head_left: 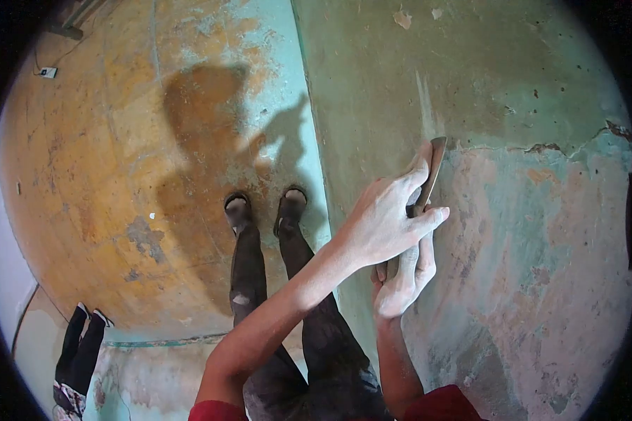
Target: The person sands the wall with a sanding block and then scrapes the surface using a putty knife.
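Note:
A metal scraper point(435, 168) is held against the wall on the right, its blade tip by the border between green paint and a stripped patch. My left hand point(383, 221) lies over the tool, with fingers closed on the blade area and the thumb sticking out to the right. Lower down, my right hand point(404, 284) is wrapped round the scraper's lower part, which my left hand partly hides. Pale scratch marks point(425, 105) run up the green paint point(372, 84) above the blade. Below and right of it, the stripped patch point(498, 231) shows pinkish, bluish plaster.
My sandalled feet point(237, 207) stand on the worn yellow floor point(112, 154), near the wall's base. Another person's legs point(81, 347) show at the lower left. A small white box point(48, 72) with a cable lies at the upper left. Shadows fall across the floor.

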The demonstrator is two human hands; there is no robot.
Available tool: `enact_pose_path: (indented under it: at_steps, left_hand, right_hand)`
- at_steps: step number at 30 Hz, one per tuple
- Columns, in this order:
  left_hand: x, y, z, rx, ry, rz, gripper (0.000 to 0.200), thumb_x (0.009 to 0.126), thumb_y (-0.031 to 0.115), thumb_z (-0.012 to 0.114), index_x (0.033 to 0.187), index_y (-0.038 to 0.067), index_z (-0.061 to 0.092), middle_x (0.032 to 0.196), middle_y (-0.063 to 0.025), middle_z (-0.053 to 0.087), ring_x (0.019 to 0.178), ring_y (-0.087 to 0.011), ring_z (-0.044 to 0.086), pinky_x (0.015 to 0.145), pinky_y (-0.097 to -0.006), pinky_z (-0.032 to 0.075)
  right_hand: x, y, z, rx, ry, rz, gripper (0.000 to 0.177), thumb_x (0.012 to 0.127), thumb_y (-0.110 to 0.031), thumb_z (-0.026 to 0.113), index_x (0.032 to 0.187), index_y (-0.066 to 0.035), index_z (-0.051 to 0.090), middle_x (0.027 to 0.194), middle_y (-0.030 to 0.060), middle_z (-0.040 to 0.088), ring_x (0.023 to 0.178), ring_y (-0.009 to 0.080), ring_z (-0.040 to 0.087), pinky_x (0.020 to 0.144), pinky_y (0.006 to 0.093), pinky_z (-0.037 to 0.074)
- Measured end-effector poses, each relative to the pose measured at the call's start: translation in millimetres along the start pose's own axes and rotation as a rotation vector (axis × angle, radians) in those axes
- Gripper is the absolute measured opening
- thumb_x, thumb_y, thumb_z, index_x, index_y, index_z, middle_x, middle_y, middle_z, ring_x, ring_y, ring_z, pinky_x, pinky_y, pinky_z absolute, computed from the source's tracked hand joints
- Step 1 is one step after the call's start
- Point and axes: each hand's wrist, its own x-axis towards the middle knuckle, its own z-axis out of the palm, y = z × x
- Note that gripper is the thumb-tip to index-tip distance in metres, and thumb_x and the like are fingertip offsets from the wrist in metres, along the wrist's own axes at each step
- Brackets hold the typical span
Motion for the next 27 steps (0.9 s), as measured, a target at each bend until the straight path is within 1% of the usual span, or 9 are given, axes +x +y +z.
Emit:
enact_pose_path:
  at_steps: [2, 6, 9, 14, 15, 17, 21, 25, 27]
  left_hand:
    - [1.2, -8.1, 3.6, 0.067, 0.124, 0.211, 0.079, 0.085, 0.026, 0.066, 0.144, -0.01, 0.029, 0.118, -0.0324, 0.059, 0.087, -0.0419, 0.067, 0.079, -0.0423, 0.053]
    - [1.2, -3.1, 1.5, 0.088, 0.04, 0.09, 0.078, 0.086, 0.025, 0.065, 0.145, -0.009, 0.027, 0.127, -0.0313, 0.055, 0.092, -0.0437, 0.066, 0.081, -0.0438, 0.054]
    - [5.6, -6.1, -3.8, 0.022, 0.026, 0.112, 0.076, 0.086, 0.024, 0.064, 0.145, -0.009, 0.028, 0.116, -0.0315, 0.06, 0.084, -0.0426, 0.066, 0.076, -0.0428, 0.053]
    - [13.3, 6.0, -24.3, 0.061, -0.179, -0.042, 0.06, 0.086, 0.019, 0.065, 0.131, -0.012, 0.042, 0.077, -0.026, 0.059, 0.064, -0.0363, 0.059, 0.065, -0.0434, 0.047]
    - [16.0, 6.7, -27.7, 0.064, -0.182, -0.045, 0.06, 0.086, 0.019, 0.065, 0.131, -0.012, 0.042, 0.077, -0.026, 0.059, 0.064, -0.0363, 0.059, 0.065, -0.0434, 0.047]
    - [23.4, 6.0, -33.5, 0.09, -0.196, -0.069, 0.072, 0.086, 0.022, 0.067, 0.146, -0.001, 0.035, 0.077, -0.0197, 0.057, 0.066, -0.0159, 0.052, 0.064, -0.0306, 0.048]
    - [45.0, 1.1, -43.1, 0.151, -0.134, -0.024, 0.068, 0.085, 0.022, 0.067, 0.142, -0.003, 0.041, 0.076, -0.0185, 0.056, 0.068, -0.016, 0.051, 0.066, -0.0318, 0.047]
    - [69.5, 12.1, -67.8, 0.193, -0.102, 0.041, 0.038, 0.081, 0.023, 0.065, 0.094, -0.012, 0.057, 0.061, -0.0146, 0.055, 0.056, -0.0213, 0.055, 0.055, -0.0389, 0.046]
    - [83.2, 3.2, -75.7, 0.104, -0.087, 0.043, 0.042, 0.083, 0.025, 0.067, 0.106, -0.01, 0.058, 0.068, -0.0085, 0.058, 0.062, -0.0164, 0.052, 0.06, -0.0345, 0.046]
  right_hand:
    - [0.7, 5.6, 2.7, -0.015, 0.021, -0.058, 0.04, 0.103, -0.022, 0.046, 0.136, 0.0, 0.045, 0.07, -0.0028, 0.053, 0.045, 0.0017, 0.038, 0.038, 0.0197, 0.027]
    - [4.2, 13.1, 6.0, 0.012, 0.046, -0.073, 0.042, 0.103, -0.023, 0.045, 0.138, 0.001, 0.043, 0.071, -0.0027, 0.053, 0.046, 0.0012, 0.039, 0.039, 0.0193, 0.027]
    - [6.3, 18.1, 10.6, -0.006, 0.025, -0.112, 0.042, 0.104, -0.022, 0.044, 0.139, 0.002, 0.042, 0.072, -0.0023, 0.054, 0.047, 0.0005, 0.04, 0.04, 0.0186, 0.027]
    - [4.4, 18.2, 29.7, -0.067, 0.171, -0.132, 0.037, 0.103, -0.021, 0.046, 0.131, 0.003, 0.047, 0.069, -0.0028, 0.053, 0.047, 0.0, 0.039, 0.04, 0.0185, 0.026]
    - [6.6, 21.6, 31.6, -0.063, 0.174, -0.128, 0.037, 0.103, -0.021, 0.046, 0.131, 0.003, 0.047, 0.069, -0.0028, 0.053, 0.047, 0.0, 0.039, 0.04, 0.0185, 0.026]
    - [15.3, 29.0, 36.9, -0.011, 0.197, -0.176, 0.033, 0.103, -0.019, 0.046, 0.126, 0.004, 0.049, 0.069, -0.0028, 0.053, 0.047, -0.0005, 0.039, 0.04, 0.0188, 0.025]
    - [32.6, 6.5, 63.8, 0.132, 0.16, -0.142, 0.043, 0.102, -0.019, 0.045, 0.136, 0.009, 0.045, 0.074, -0.003, 0.055, 0.055, -0.0001, 0.043, 0.045, 0.0181, 0.028]
    - [54.0, -0.9, 79.6, 0.122, 0.139, -0.1, 0.041, 0.102, -0.018, 0.046, 0.134, 0.007, 0.049, 0.072, -0.0037, 0.053, 0.055, -0.0001, 0.04, 0.045, 0.0196, 0.027]
    - [76.1, -6.3, 86.4, 0.0, 0.125, -0.18, 0.038, 0.101, -0.016, 0.046, 0.13, 0.008, 0.052, 0.069, -0.0042, 0.05, 0.055, 0.0002, 0.036, 0.045, 0.022, 0.024]
